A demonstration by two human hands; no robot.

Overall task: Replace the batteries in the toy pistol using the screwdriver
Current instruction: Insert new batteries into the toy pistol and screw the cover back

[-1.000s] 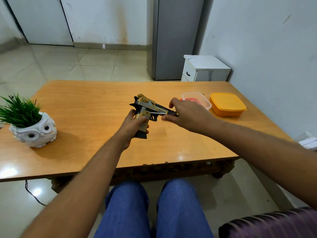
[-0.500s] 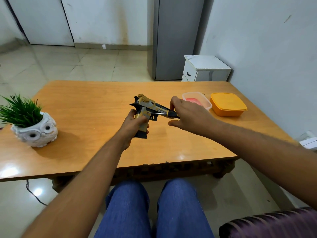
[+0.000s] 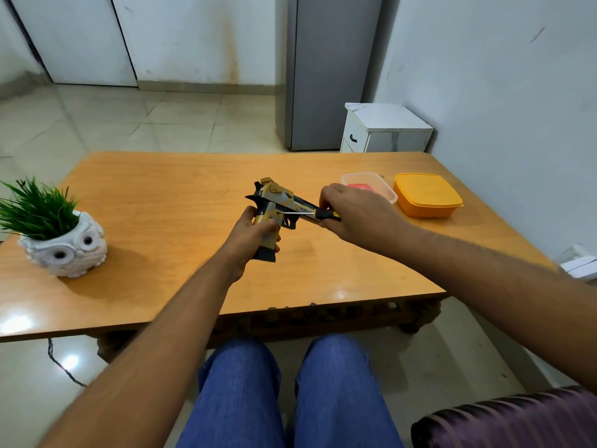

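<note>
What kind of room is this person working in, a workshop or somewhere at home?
Most likely a room at home, not a workshop. The work surface is a low wooden table with an owl-shaped planter on it, two food containers sit at its far right, and a tiled floor runs to a small white cabinet.

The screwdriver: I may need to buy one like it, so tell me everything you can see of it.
The screwdriver is small, with a thin, shiny metal shaft and a black and yellow handle. It lies nearly level above the table. The right hand pinches its handle, hiding the end. Its tip meets the side of the toy pistol, just above the grip, which the left hand holds.
</note>
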